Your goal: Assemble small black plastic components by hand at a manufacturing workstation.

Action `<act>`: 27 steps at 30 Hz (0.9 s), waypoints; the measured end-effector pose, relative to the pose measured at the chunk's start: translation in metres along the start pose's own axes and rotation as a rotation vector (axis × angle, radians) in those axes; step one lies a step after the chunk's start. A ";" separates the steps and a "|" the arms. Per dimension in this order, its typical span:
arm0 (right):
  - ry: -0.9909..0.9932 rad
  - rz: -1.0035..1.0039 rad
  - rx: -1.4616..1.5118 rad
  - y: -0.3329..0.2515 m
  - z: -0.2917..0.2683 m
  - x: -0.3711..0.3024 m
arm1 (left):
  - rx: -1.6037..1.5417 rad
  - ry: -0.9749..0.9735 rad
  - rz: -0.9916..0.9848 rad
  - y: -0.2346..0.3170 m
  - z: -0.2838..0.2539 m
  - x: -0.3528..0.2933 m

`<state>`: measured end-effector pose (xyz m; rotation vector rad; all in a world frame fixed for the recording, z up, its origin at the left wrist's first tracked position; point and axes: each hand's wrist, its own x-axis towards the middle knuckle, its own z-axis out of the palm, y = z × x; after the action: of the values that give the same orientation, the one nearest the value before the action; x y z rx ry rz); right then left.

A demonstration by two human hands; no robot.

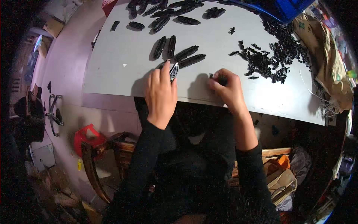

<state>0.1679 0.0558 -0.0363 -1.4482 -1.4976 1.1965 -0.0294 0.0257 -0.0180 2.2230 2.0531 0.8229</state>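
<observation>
Near the front edge of the white table (112, 71), my left hand (162, 95) lies with its fingers stretched forward. Its index finger and thumb are beside an oblong black part with a shiny silvery face (174, 70); the fingers partly cover it. Just beyond the fingertips, several oblong black plastic parts (192, 60) fan out on the table. To the right, my right hand (229, 89) is closed, thumb against fingers, with small black plastic pieces (222, 80) in its grip. Their exact shape is mostly hidden by the fingers.
A heap of small black pieces (263, 63) spreads over the table's right side, below a blue bin (283, 9). More oblong black parts (162, 20) lie at the far side. Brown paper sacking (320, 48) hangs at the right edge. A wooden chair (91, 168) stands lower left.
</observation>
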 end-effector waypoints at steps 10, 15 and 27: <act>-0.131 0.181 0.597 -0.024 0.003 -0.047 | -1.417 -0.354 -0.459 0.018 -0.005 -0.024; -0.157 0.245 0.545 -0.047 0.015 -0.057 | -1.413 -0.347 -0.519 0.029 -0.008 -0.028; -0.137 0.135 0.496 -0.034 0.022 -0.065 | -1.020 -0.563 -0.153 0.034 -0.026 -0.042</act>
<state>0.1437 -0.0091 -0.0036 -1.1583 -1.0896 1.6392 -0.0084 -0.0269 0.0007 1.4548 1.1172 0.8211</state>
